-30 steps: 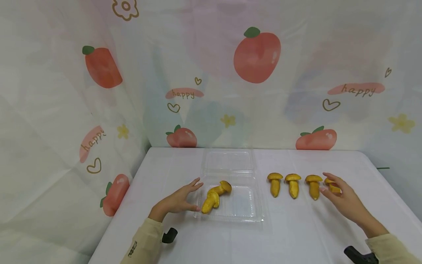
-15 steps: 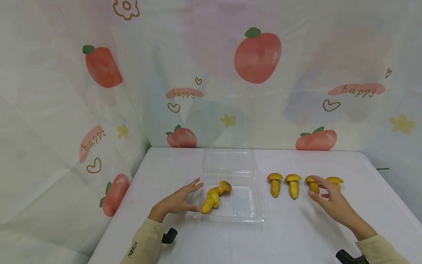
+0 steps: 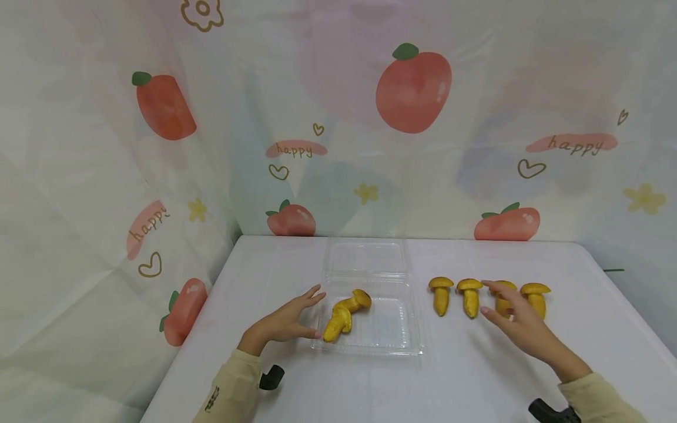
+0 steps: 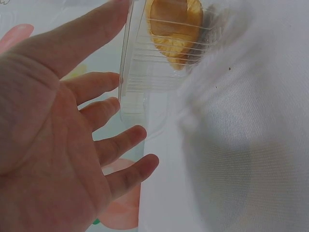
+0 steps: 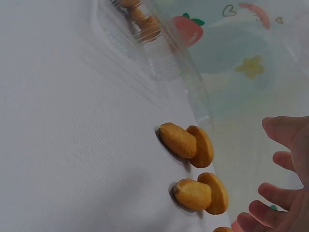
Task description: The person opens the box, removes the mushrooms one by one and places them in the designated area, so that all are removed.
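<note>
Two yellow mushrooms [image 3: 334,326] lie at the left inside a clear plastic clamshell box [image 3: 414,332] whose lid is folded back. At the box's left edge is my left hand [image 3: 280,322], fingers spread; its thumb and fingertips seem to touch the rim in the left wrist view. Several more yellow mushrooms [image 3: 441,296] lie in a row right of the box, caps away from me. My right hand [image 3: 526,332] hovers over the row with fingers apart and holds nothing. It partly hides the third mushroom [image 3: 502,302] and is close to the second mushroom [image 3: 470,298].
The table has a white cover [image 3: 381,388]. A printed fabric backdrop [image 3: 328,82] with fruit drawings rises along its back and left. The clear lid [image 3: 366,258] lies flat behind the box. Each wrist wears a black device [image 3: 272,378].
My right hand has moved left along the row, from the rightmost mushroom towards the second one, uncovering the rightmost. My left hand, the box and the mushrooms have stayed in place.
</note>
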`<state>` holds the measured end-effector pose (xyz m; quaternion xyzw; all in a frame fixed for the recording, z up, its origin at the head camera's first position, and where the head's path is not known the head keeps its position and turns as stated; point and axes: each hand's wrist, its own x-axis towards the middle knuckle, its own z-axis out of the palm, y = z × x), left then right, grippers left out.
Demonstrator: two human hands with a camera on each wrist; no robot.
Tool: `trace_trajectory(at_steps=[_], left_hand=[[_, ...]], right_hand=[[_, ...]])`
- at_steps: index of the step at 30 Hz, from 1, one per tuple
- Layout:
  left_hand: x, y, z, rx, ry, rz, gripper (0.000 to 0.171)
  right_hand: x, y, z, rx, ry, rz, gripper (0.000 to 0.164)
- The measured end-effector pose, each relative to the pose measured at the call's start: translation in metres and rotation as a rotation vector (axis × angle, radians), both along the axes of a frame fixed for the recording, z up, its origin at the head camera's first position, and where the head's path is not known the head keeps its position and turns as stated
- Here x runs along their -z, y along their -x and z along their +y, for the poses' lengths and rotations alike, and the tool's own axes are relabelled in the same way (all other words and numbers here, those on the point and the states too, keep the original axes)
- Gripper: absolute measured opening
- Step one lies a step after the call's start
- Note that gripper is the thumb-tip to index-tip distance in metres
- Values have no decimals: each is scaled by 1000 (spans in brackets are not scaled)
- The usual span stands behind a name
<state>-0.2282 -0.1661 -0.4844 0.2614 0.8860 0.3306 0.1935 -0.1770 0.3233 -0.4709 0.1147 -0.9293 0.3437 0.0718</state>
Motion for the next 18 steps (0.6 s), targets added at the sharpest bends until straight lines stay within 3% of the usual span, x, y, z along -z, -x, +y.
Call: trace_trajectory(at_steps=[15,18], left_hand=[[-2,0,1,8,-5,5,91],[-2,0,1,11,-2,6,91]], right_hand=[[2,-1,-23,-58,20,-80,58],[3,-2,-28,-66,18,-45,57]])
